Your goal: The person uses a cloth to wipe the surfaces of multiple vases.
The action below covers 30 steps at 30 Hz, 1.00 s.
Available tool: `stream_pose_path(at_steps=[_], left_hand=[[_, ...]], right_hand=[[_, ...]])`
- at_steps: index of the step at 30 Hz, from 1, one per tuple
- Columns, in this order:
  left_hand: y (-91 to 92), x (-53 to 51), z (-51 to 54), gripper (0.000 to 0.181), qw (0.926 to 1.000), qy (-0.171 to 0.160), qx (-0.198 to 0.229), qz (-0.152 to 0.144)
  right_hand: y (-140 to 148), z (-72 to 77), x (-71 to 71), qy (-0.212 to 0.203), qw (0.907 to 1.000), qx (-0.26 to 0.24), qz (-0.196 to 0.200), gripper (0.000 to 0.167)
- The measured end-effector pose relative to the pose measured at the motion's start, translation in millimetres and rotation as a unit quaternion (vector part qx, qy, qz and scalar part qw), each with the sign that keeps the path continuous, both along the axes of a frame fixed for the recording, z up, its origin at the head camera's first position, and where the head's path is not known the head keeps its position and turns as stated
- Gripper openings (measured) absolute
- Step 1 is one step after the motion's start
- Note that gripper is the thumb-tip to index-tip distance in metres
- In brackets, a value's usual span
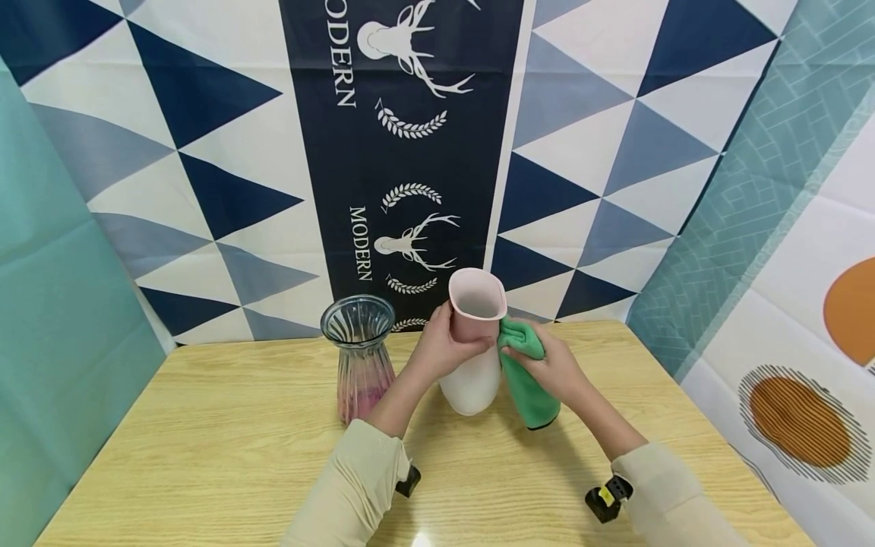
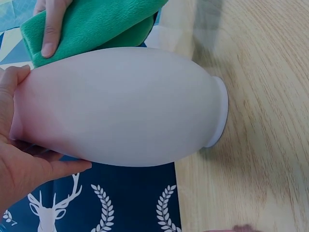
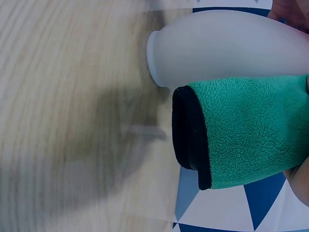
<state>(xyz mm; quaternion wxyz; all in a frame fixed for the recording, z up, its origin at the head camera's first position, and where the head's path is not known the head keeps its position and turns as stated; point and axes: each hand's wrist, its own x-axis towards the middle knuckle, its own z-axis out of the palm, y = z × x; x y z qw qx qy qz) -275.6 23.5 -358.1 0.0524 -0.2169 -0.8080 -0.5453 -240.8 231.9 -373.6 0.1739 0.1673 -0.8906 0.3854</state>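
A vase [image 1: 472, 372], pink at the neck and white below, stands at the back middle of the wooden table. My left hand [image 1: 444, 346] grips its pink neck from the left, thumb across the front. In the left wrist view the vase's pale body [image 2: 130, 106] narrows to a rimmed foot at the tabletop. My right hand [image 1: 557, 365] holds a folded green cloth [image 1: 529, 387] at the vase's right side, near the neck. The cloth's black edge [image 3: 193, 140] hangs lowest in the right wrist view. Part of the right hand is hidden behind the cloth.
A ribbed glass vase [image 1: 358, 349], bluish at the top and pink at the bottom, stands left of the left hand, partly behind that forearm. A patterned backdrop [image 1: 403, 167] rises behind the table's [image 1: 225, 448] back edge.
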Motion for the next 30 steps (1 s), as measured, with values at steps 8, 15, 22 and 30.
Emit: stream_pose_path(at_steps=[8,15,22,30], left_hand=[[-0.6,1.3,2.1,0.08,1.0,-0.002,0.0,-0.006],[-0.9,1.8,1.8,0.08,1.0,-0.002,0.003,-0.009],[-0.8,1.3,1.9,0.08,0.9999,-0.003,0.005,-0.009],[-0.8,1.9,2.8,0.08,0.9998,-0.002,0.009,-0.016]], right_hand=[[3,-9.8,0.9,-0.015,0.9999,0.005,0.008,0.05],[5,-17.0,3.4,-0.022,0.9996,0.017,0.0,0.05],[7,-21.8,5.2,-0.036,0.999,0.024,0.009,0.051],[11,-27.9,6.0,-0.049,0.998,0.037,0.012,0.051]])
